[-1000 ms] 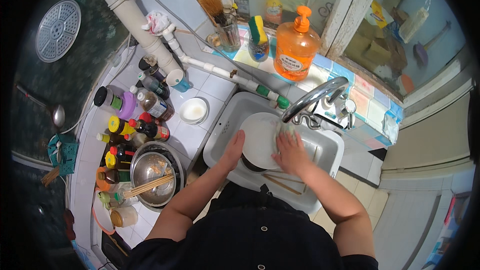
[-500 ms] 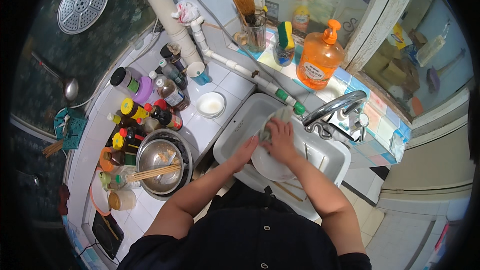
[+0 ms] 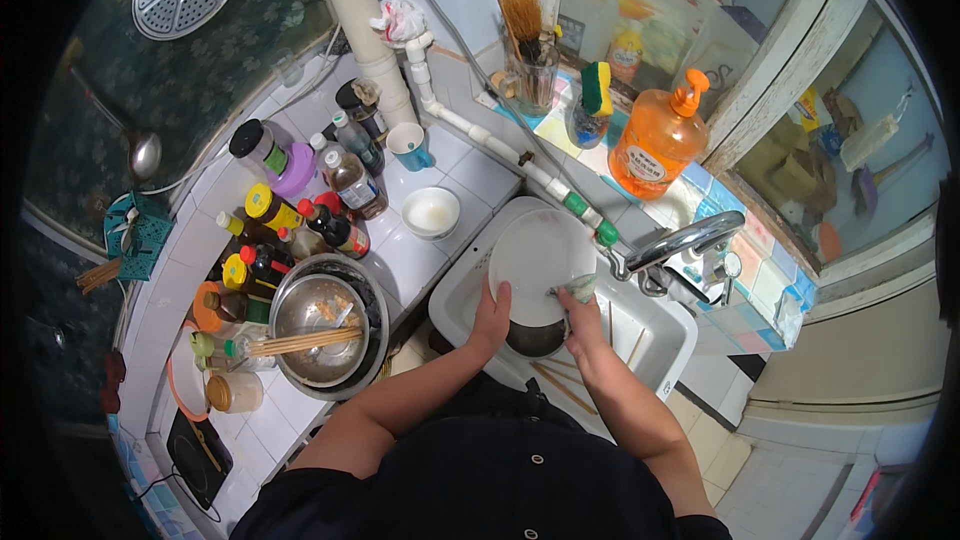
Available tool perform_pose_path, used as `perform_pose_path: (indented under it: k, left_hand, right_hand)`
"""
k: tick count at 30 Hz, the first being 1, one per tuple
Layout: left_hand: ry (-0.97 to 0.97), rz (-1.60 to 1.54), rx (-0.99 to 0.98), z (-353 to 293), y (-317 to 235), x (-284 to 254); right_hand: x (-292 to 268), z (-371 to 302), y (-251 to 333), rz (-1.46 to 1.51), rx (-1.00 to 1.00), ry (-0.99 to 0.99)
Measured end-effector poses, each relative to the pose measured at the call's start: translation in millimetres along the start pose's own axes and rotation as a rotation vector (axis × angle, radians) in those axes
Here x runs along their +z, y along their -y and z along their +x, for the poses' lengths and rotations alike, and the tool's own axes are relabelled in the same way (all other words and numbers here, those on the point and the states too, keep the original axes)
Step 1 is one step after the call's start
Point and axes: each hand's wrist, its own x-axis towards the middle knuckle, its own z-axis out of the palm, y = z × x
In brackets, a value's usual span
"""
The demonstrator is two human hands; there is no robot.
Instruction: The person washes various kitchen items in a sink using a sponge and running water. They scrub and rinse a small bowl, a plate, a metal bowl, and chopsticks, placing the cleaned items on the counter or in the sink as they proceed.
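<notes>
A white plate (image 3: 543, 260) is tilted up over the sink (image 3: 672, 338). My left hand (image 3: 489, 322) grips its lower left edge, with the thumb on the face. At the lower right edge my right hand (image 3: 584, 324) is closed on a pale dishcloth (image 3: 580, 289), which is pressed against the plate. Below the plate, a dark round bowl or pot (image 3: 535, 339) shows in part in the sink. Several chopsticks (image 3: 566, 388) lie in the basin beside it; my arms and the plate hide some of the basin.
A chrome faucet (image 3: 690, 238) reaches over the sink's right side. Behind stand an orange pump bottle (image 3: 655, 150), a sponge (image 3: 596, 90) and a brush in a glass (image 3: 530, 80). On the left counter are a white bowl (image 3: 431, 213), nested metal bowls (image 3: 318, 360) with chopsticks across, and several sauce bottles (image 3: 352, 185).
The plate has been lifted and tilted toward the back of the sink, uncovering the dark round vessel. My right hand and the cloth have moved from the plate's far edge to its lower right edge.
</notes>
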Motion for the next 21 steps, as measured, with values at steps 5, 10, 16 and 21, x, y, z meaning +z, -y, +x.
perform_pose_path:
  k: [5, 10, 16, 21]
  left_hand:
    - [0.304, -0.124, -0.605, 33.9, -26.9, -30.0]
    - [0.23, 0.304, -0.325, 51.3, 31.3, -44.2]
    - [-0.128, -0.072, -0.605, 34.5, 72.2, -8.5]
    - [0.062, -0.301, -0.726, 44.0, 61.6, -15.1]
  right_hand:
    - [-27.0, 44.3, 15.7, -0.541, -0.348, 0.112]
    - [-4.6, 54.9, 28.1, -0.888, -0.452, 0.049]
    - [18.0, 19.1, -35.2, -0.375, -0.07, 0.016]
    - [16.9, 48.6, -57.0, -0.102, 0.13, -0.007]
